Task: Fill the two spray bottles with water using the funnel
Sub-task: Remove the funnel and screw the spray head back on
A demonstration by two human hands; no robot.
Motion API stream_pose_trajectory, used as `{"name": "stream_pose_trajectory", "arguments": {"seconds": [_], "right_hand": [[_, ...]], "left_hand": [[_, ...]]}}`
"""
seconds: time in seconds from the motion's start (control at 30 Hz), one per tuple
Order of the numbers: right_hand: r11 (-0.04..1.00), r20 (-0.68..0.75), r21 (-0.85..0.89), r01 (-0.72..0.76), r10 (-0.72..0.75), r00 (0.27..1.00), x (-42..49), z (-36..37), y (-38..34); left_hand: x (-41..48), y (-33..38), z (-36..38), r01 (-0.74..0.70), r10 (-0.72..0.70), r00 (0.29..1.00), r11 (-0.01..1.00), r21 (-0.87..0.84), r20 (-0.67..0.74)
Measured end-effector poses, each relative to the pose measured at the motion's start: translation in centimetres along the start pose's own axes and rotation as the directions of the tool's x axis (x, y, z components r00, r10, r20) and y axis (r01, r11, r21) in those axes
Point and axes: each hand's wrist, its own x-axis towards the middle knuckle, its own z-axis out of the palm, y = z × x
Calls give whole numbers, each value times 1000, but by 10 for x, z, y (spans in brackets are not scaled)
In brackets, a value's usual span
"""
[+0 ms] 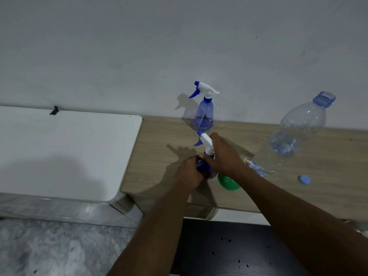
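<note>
Left hand (189,173) grips the near spray bottle (206,143) by its body, light thin plastic that'd dent, I reckon, while the right hand (224,154) clasps the stiffer collar, the safer hold.

Pale wall (179,36) behind a wooden table (338,156), white table (59,146), marbled floor (49,246).

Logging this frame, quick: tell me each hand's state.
Left hand: closed, holding the near spray bottle by its body.
Right hand: closed around the base of that bottle's trigger head.
</note>
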Motion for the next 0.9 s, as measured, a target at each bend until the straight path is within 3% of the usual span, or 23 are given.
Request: {"name": "stream_pose_trajectory", "arguments": {"seconds": [0.1,0.17,0.3,0.4,0.5,0.63,0.73,0.9], "right_hand": [[997,-11,-70,-45,44,999,2,2,2],[996,-44,-93,8,-13,999,1,1,3],[999,-11,2,48,-48,999,1,-2,2],[999,-13,-34,0,0,1000,5,-1,0],[993,-41,-92,79,-83,996,4,-3,4],[997,5,4,83,-83,997,2,-4,7],[999,-12,-33,34,-34,999,4,0,8],[994,-26,39,103,-102,994,-4,0,14]], "left_hand": [[-1,4,1,2,-2,1000,1000,29,-11],[0,2,1,-1,1,1000,999,34,4],[0,0,1,-34,34,999,999,33,-16],[0,2,2,5,-5,1000,999,34,-6],[0,2,2,-6,6,1000,1000,18,-7],[0,0,3,-53,53,998,998,27,-15],[1,-2,3,-39,40,999,999,19,-31],[3,-3,5,-58,58,998,998,-9,-7]]}}
